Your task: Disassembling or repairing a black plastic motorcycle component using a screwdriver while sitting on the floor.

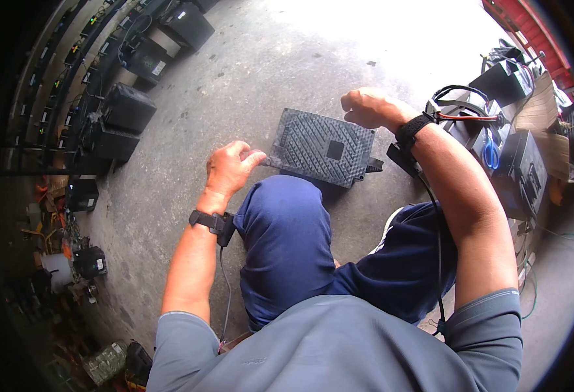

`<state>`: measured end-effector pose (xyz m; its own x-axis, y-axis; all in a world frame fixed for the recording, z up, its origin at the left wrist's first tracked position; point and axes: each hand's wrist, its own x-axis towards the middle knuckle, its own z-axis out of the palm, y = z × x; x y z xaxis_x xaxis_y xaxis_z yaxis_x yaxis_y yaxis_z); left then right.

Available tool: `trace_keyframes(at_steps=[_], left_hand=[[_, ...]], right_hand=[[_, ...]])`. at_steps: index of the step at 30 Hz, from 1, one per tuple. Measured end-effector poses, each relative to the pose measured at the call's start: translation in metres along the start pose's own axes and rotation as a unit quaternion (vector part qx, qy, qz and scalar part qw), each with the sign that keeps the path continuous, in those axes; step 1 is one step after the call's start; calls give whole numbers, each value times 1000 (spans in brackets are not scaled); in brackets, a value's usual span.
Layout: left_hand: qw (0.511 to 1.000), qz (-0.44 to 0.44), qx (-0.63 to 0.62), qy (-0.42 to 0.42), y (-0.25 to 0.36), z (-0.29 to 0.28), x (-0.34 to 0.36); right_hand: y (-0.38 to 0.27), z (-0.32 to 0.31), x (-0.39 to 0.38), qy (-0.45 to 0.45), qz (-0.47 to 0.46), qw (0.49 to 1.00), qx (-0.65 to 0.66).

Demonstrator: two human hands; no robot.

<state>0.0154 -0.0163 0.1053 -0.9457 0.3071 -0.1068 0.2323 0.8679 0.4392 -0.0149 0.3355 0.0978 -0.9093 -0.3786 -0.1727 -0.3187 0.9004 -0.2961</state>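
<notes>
On the floor before my knees lies a black rectangular case (300, 140) with a diagonally ribbed lid and a small plain square on it. A short black tab or connector (374, 166) sticks out at its lower right corner. My left hand (228, 168) is closed, thumb and forefinger pinched together beside the case's left edge. Whatever is between them is too small to make out. Over the case's far right corner my right hand (373, 108) is curled, palm down. Its fingertips are partly hidden, and so is anything in them.
Several black boxes (129, 108) with cables line a dark rack (58, 85) on the left. At the right stand another black case (522, 173), blue-handled scissors (491, 155) and cardboard (536, 108). Thin cables run from my wrist straps (213, 223). Clutter (55, 261) lies at lower left.
</notes>
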Motion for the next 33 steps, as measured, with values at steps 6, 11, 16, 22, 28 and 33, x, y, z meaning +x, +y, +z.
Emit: trace_keyframes(at_steps=[6, 11, 16, 22, 28, 33], left_hand=[[987, 137, -13, 86, -2, 4, -2], [998, -17, -13, -51, 14, -7, -4], [989, 145, -26, 33, 0, 3, -2], [998, -21, 58, -28, 12, -3, -1], [991, 102, 81, 37, 2, 4, 0], [997, 1, 82, -17, 10, 1, -1]], right_hand=[[4, 4, 1, 12, -19, 1000, -1], [2, 1, 2, -5, -7, 1000, -4], [6, 7, 5, 7, -17, 1000, -4], [8, 6, 4, -4, -23, 1000, -13], [3, 3, 2, -5, 2, 1000, -3], [9, 8, 2, 7, -18, 1000, -6]])
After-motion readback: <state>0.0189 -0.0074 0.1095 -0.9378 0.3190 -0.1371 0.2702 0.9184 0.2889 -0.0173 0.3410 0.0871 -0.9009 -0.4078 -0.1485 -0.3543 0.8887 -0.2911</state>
